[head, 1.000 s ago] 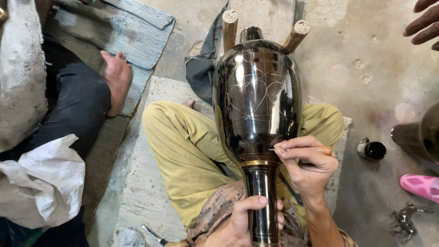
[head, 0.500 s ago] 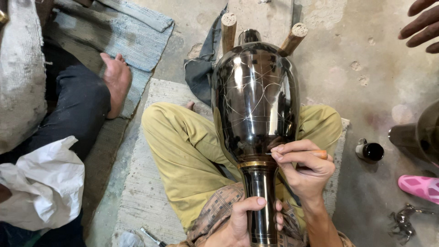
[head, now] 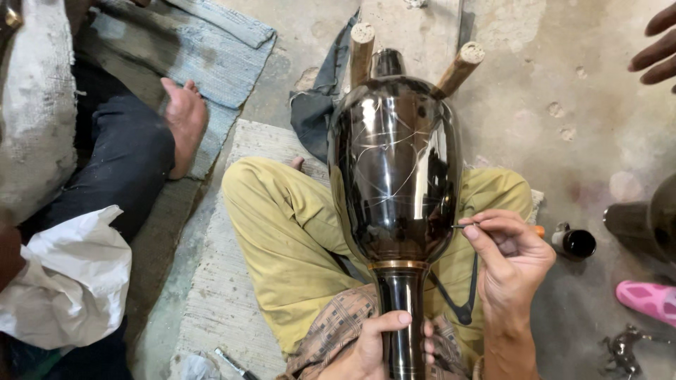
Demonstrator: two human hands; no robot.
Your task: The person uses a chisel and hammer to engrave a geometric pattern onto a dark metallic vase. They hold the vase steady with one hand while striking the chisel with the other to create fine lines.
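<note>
While the left hand (head: 373,345) stays wrapped round the black vase (head: 394,176) neck at 6 o'clock, the right hand (head: 510,264), grip pinching a scribing tool (head: 466,226), has slid to 3 o'clock; engraving continues.

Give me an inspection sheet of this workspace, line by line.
Surface: bare concrete floor, woven mat under the sitter.
Job's things: glossy black vase on two wooden pegs, fine lines scratched in it; thin engraving tool at its side.
Clutter: small black cup, white cloth, pink sandal.
Hands: left hand grips the neck; right hand pinches the tool.
Cables: nothing seen.
Surroundings: another person's bare foot.
</note>
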